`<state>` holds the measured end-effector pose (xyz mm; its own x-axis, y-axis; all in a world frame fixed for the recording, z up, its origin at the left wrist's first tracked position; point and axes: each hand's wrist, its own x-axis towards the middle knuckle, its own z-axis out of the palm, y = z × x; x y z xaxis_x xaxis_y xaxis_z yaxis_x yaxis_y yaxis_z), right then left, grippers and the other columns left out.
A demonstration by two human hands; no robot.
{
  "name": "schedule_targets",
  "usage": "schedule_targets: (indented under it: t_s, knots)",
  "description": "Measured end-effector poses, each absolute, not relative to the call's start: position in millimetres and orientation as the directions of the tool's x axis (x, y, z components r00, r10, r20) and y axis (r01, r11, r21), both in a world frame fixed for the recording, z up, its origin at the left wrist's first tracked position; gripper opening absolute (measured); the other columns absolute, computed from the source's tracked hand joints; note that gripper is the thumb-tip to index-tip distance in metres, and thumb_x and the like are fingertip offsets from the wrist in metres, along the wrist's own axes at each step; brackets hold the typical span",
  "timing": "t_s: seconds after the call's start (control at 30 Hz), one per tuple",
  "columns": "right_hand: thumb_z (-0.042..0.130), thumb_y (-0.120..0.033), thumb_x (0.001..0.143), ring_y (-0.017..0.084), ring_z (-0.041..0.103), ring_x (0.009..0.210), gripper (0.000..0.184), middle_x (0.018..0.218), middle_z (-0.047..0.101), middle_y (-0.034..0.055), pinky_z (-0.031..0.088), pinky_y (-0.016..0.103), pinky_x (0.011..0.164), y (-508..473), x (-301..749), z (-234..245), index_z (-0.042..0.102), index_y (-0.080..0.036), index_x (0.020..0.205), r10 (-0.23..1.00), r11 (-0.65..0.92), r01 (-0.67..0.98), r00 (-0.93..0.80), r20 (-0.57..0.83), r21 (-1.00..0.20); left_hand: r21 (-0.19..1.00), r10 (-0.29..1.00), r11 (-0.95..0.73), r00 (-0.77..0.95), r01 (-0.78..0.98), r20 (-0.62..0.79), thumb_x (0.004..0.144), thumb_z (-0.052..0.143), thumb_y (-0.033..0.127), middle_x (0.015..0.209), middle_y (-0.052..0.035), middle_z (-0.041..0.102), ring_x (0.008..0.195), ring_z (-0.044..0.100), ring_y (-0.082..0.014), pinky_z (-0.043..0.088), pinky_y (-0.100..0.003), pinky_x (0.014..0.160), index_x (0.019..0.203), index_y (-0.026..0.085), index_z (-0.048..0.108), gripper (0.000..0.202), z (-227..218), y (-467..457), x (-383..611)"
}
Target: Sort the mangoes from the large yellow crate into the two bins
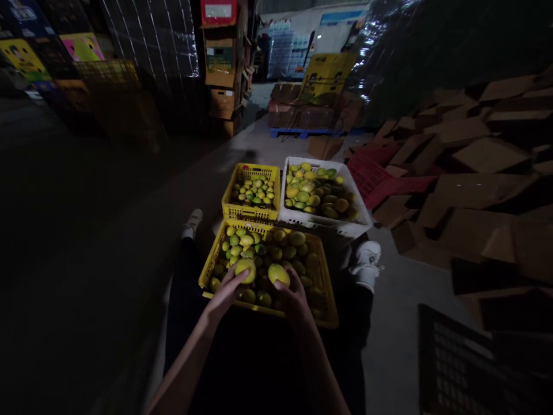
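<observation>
My left hand [227,292] is closed around a yellow-green lemon [245,268], thumb along its side. Another lemon [277,274] sits in my right hand [296,297], whose fingers curl round its right side. Both hands are above the near yellow crate [330,305], which holds many yellow and green lemons. Behind it stand a smaller yellow crate [250,214] with small lemons and a white crate [360,222] with larger ones, some greenish or orange. Shadow hides part of the fruit in the near crate.
My shoes and legs flank the near crate. On the right lie a red crate [367,173] and a heap of cardboard boxes [488,196]; a dark crate [453,363] is nearer. A blue pallet [302,132] with boxes and stacked cartons [221,104] stand behind.
</observation>
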<state>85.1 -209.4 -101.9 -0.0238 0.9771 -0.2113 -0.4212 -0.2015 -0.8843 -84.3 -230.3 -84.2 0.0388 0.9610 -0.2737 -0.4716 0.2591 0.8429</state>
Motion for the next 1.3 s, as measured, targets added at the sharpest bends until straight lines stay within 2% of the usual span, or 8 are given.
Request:
schedule_targets:
  t_s: [0.13,0.3,0.47,0.6,0.73,0.93,1.17,1.3]
  knots:
    - [0.079,-0.038,0.053,0.023,0.067,0.074,0.05,0.087,0.068,0.0035,0.053,0.036,0.069,-208.8,80.7,-93.5,0.053,-0.022,0.092,0.98,-0.19,-0.447,-0.032,-0.196,-0.874,0.862,0.971,0.223,0.029,-0.454,-0.236,0.064,0.075,0.047,0.111,-0.0106,0.064,0.095,0.063,-0.0229,0.052,-0.029,0.076,0.11,0.016,0.061,0.057,-73.6,-231.8,-84.9]
    - [0.068,-0.053,0.067,0.025,0.066,0.083,0.049,0.085,0.072,0.0105,0.052,0.035,0.074,-212.2,74.4,-95.6,0.065,-0.014,0.097,0.986,-0.137,-0.385,0.039,-0.164,-0.913,0.826,0.939,0.223,-0.113,-0.518,-0.324,0.064,0.069,0.062,0.099,-0.0125,0.068,0.092,0.065,-0.0223,0.051,-0.028,0.074,0.102,0.013,0.064,0.062,-78.2,-228.6,-82.6]
    - [0.075,-0.045,0.062,0.024,0.065,0.09,0.046,0.094,0.072,0.0085,0.051,0.036,0.081,-217.0,72.3,-89.5,0.067,-0.015,0.096,0.994,-0.104,-0.261,-0.011,-0.105,-0.96,0.851,0.94,0.231,-0.119,-0.473,-0.321,0.061,0.067,0.066,0.1,-0.0137,0.068,0.089,0.065,-0.0223,0.052,-0.028,0.071,0.102,0.01,0.063,0.069,-79.3,-236.8,-84.6]
    - [0.081,-0.032,0.054,0.023,0.065,0.088,0.048,0.095,0.071,0.0044,0.053,0.038,0.081,-215.4,70.5,-83.4,0.064,-0.018,0.097,0.998,0.035,-0.158,0.056,0.027,-0.987,0.966,0.978,-0.022,-0.206,-0.259,-0.033,0.055,0.083,0.042,0.11,-0.0096,0.064,0.099,0.061,-0.022,0.05,-0.032,0.084,0.113,0.017,0.06,0.067,-76.0,-238.0,-87.0]
    - [0.08,-0.029,0.055,0.022,0.065,0.086,0.052,0.094,0.068,0.0061,0.055,0.038,0.079,-215.4,67.0,-86.0,0.06,-0.019,0.102,0.978,0.191,-0.095,0.102,0.181,-0.977,0.956,0.926,-0.269,-0.242,0.119,0.291,0.06,0.081,0.034,0.116,-0.0087,0.056,0.112,0.054,-0.0241,0.043,-0.039,0.098,0.116,0.023,0.061,0.06,-73.5,-236.5,-90.3]
    - [0.075,-0.025,0.065,0.022,0.062,0.095,0.043,0.104,0.061,0.009,0.054,0.038,0.084,-221.4,67.6,-86.0,0.06,-0.02,0.105,0.93,0.35,0.063,0.099,0.355,-0.934,0.863,0.886,-0.272,-0.239,0.426,0.397,0.068,0.076,0.033,0.113,-0.0065,0.048,0.112,0.051,-0.0215,0.041,-0.035,0.099,0.119,0.029,0.061,0.053,-70.6,-242.3,-92.1]
    - [0.074,-0.027,0.067,0.022,0.061,0.097,0.041,0.107,0.06,0.0086,0.053,0.038,0.086,-225.8,67.3,-83.3,0.061,-0.02,0.105,0.924,0.359,0.126,0.093,0.371,-0.925,0.883,0.903,-0.257,-0.227,0.393,0.364,0.066,0.078,0.03,0.11,-0.0072,0.05,0.109,0.052,-0.0227,0.042,-0.038,0.098,0.117,0.027,0.063,0.053,-69.5,-243.3,-90.3]
    - [0.077,-0.032,0.062,0.023,0.064,0.09,0.048,0.1,0.066,0.0082,0.054,0.038,0.08,-230.6,64.8,-76.3,0.059,-0.019,0.105,0.969,0.212,-0.003,0.129,0.21,-0.977,0.978,0.949,-0.188,-0.239,0.093,0.205,0.058,0.082,0.033,0.11,-0.0085,0.057,0.107,0.056,-0.0248,0.045,-0.037,0.096,0.113,0.024,0.065,0.059,-63.0,-243.7,-90.5]
